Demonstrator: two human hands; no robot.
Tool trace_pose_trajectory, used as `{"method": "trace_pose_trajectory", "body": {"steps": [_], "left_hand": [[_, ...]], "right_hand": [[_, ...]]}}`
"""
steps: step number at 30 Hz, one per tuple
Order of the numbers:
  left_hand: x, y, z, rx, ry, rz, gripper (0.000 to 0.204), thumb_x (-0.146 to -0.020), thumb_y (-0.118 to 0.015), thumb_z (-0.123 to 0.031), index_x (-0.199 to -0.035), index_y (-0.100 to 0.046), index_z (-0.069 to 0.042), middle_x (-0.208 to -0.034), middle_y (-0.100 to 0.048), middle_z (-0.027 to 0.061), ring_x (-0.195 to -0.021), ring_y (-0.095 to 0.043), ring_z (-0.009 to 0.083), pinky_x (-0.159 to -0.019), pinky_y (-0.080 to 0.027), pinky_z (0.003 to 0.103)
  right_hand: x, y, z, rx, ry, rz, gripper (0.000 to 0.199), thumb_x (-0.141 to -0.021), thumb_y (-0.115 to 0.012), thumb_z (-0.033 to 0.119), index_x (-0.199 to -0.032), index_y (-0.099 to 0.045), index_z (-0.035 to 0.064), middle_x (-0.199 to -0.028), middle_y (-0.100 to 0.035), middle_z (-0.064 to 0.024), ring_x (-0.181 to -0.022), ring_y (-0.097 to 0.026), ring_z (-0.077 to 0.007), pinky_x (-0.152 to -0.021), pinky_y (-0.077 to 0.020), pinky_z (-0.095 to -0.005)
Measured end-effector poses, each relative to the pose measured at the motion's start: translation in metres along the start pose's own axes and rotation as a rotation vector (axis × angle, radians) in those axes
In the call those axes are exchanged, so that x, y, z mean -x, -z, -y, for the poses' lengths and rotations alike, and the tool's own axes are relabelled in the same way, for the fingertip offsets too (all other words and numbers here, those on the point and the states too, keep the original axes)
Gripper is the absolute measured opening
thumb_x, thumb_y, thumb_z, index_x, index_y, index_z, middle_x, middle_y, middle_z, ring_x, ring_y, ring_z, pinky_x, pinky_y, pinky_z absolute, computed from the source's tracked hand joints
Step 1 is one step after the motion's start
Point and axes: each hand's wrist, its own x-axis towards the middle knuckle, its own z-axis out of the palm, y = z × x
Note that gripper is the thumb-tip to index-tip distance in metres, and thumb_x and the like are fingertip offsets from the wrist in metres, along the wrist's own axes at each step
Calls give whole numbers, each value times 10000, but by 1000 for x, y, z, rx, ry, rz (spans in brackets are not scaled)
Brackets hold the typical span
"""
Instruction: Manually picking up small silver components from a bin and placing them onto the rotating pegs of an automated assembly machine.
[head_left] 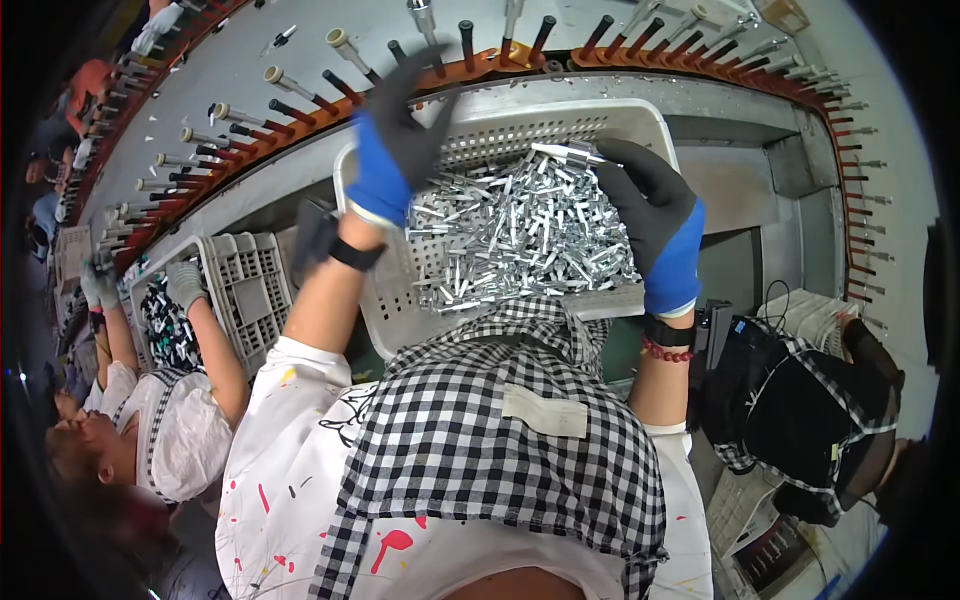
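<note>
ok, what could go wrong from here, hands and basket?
Snag: the left hand, blurred in the picture, is up at the row of upright pegs, so a finger might catch on one.

Drop: the right hand pinches a slim silver-white tube above a loose heap of small silvery parts in the perforated basket. If it slipped, it could be hard to pick out again.

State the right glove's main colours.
The right glove is dark grey, with blue at its wrist end; the head view shows it best.
</note>
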Motion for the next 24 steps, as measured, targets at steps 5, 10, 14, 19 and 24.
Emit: {"method": "trace_pose_trajectory", "body": {"steps": [5, 10, 14, 19, 24], "left_hand": [[-67, 51, 101, 200, 8, -203, 441, -1082, -631, -202, -1484, -609, -21, -1410, -686, 124, -1226, -676, 194, -1076, -518, 350], [-85, 41, 116, 212, 138, -34, 455, -1105, -568, -379, -964, -758, 9, -789, -702, 53, -829, -697, 167, -874, -556, 355], [-33, 39, 49, 69, -161, 57, 148, -1007, -710, -142, -999, -777, -10, -907, -761, 109, -922, -728, 263, -899, -552, 376], [-33, 30, 31, 181, 56, -86, 281, -1007, -662, -46, -1276, -724, 4, -1288, -752, 141, -1205, -700, 252, -1077, -511, 365], [-107, 54, 146, 4, -222, 24, 312, -1089, -515, -103, -1313, -703, 6, -1216, -782, 116, -1082, -740, 231, -985, -548, 352]], "right_hand": [[0, -9, 4, 75, 73, 34, 267, -951, -759, 86, -1207, -797, 21, -1138, -803, -103, -1045, -730, -174, -943, -561, -333], [7, -6, 5, 58, 64, -47, 298, -972, -744, 79, -1261, -770, 10, -1178, -793, -101, -1055, -724, -158, -926, -562, -306], [1, 5, -10, -11, 58, -188, 301, -1010, -739, 93, -1288, -743, -20, -1184, -784, -87, -1056, -713, -151, -928, -562, -303], [-1, 16, -22, -58, 5, -279, 328, -1015, -741, 82, -1322, -719, -29, -1190, -765, -82, -1043, -693, -135, -928, -553, -286], [3, 16, -20, -104, 25, -249, 322, -1006, -743, 56, -1313, -716, -39, -1185, -759, -82, -1049, -683, -126, -924, -549, -279]]}}
